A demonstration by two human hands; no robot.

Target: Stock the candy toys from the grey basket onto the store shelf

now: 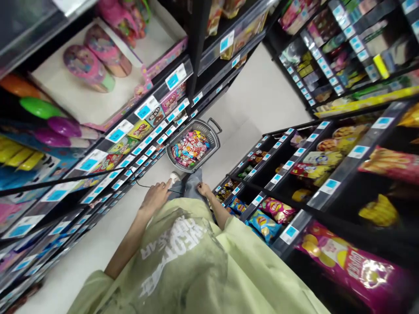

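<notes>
My left hand (156, 195) hangs low in front of my shirt, its fingers loosely stretched and apart, with nothing visible in them. A thin black cord (141, 186) runs past its fingertips; I cannot tell whether they touch. My right hand (204, 189) is at the other side, over my trouser leg, with its fingers curled together; anything inside them is too small or hidden to make out. Just beyond my feet, a grey shopping basket (217, 141) stands on the floor, apart from both hands. Many small wrapped candies (191, 148) in mixed colours lie inside it.
Shelves with price tags (176, 77) line the left, holding pink toy-like items (88, 67) and small snack boxes (140, 129). Shelves on the right carry chip bags (353, 266) and other packets. The pale floor (252, 87) of the aisle runs between them.
</notes>
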